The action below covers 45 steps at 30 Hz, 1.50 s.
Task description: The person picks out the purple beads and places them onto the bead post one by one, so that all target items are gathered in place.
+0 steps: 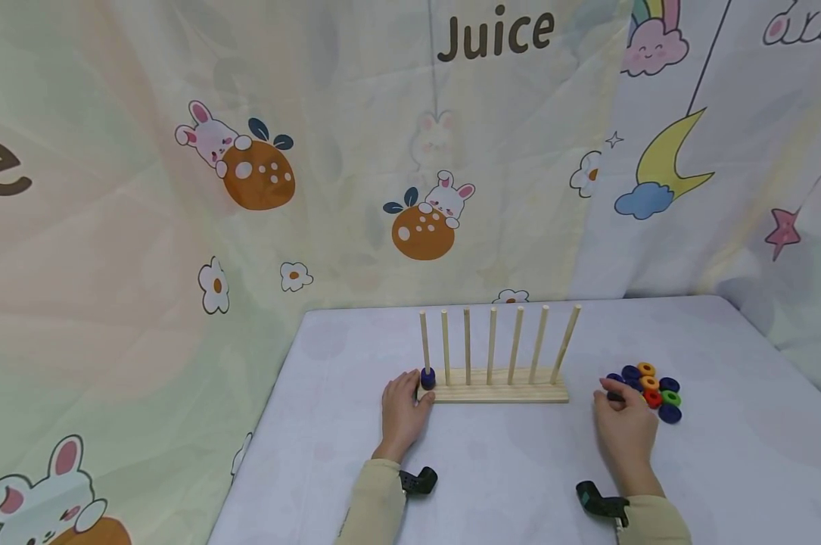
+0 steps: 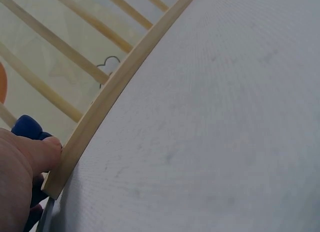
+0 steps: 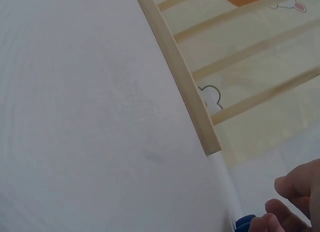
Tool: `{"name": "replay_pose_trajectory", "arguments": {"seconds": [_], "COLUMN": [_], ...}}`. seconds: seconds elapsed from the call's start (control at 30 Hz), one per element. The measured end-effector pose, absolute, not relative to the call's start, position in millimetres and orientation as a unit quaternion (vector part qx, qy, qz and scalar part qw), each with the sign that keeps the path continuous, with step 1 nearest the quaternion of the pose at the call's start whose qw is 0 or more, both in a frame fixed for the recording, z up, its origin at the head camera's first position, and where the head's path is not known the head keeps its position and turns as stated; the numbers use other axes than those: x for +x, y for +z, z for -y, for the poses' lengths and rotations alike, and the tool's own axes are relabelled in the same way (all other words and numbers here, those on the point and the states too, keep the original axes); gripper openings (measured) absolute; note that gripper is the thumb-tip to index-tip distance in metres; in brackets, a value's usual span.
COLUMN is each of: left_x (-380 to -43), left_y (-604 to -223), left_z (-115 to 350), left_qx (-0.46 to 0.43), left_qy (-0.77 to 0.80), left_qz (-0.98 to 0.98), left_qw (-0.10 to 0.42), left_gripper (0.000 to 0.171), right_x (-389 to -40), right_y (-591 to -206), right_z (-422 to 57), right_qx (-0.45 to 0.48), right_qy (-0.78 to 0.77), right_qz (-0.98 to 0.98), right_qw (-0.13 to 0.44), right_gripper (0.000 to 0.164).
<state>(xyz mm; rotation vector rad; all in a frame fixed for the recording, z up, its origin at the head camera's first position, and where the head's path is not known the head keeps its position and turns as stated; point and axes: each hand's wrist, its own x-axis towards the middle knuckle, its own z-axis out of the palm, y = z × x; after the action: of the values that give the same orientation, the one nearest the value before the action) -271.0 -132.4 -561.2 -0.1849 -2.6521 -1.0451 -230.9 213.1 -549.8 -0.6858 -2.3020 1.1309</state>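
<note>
A long wooden base (image 1: 499,394) carries a row of upright pegs (image 1: 491,344). Dark blue rings (image 1: 427,378) sit low on its leftmost peg. My left hand (image 1: 405,412) holds the base's left end, with the thumb (image 2: 47,154) at the front edge beside the blue rings. Over on the right, my right hand (image 1: 624,424) bends its fingers at the near left side of a group of coloured rings (image 1: 648,383). A blue ring (image 3: 245,223) shows by the fingertips in the right wrist view. Whether those fingers pinch a ring is hidden.
The group has dark blue, orange, red and green rings, including a green ring (image 1: 670,397). A white cloth covers the table (image 1: 505,469). Behind stands a printed curtain (image 1: 356,227). Each wrist wears a small black camera (image 1: 420,481).
</note>
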Motion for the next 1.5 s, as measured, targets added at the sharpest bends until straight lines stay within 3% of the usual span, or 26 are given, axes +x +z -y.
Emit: {"name": "replay_pose_trajectory", "arguments": {"seconds": [0.27,0.7,1.5], "left_x": [-271.7,-270.9,-271.9], "left_y": [-561.5,-560.8,-561.2], "left_z": [131.7,132.1,131.4], "left_qx": [-0.067,-0.065,-0.058], "left_qy": [-0.361,-0.352,-0.358], "left_qz": [0.919,0.923,0.922], "left_qw": [0.146,0.141,0.133], "left_gripper": [0.05,0.049,0.05], "right_x": [-231.7,-228.4,-227.4], "right_y": [-550.3,-550.8,-553.8], "right_z": [-225.1,-232.2,-238.3], "right_qx": [-0.246,-0.25,-0.24], "right_qy": [0.42,0.401,0.384], "right_qz": [0.829,0.836,0.863], "right_qw": [0.276,0.279,0.225], "right_gripper": [0.025,0.029,0.03]}}
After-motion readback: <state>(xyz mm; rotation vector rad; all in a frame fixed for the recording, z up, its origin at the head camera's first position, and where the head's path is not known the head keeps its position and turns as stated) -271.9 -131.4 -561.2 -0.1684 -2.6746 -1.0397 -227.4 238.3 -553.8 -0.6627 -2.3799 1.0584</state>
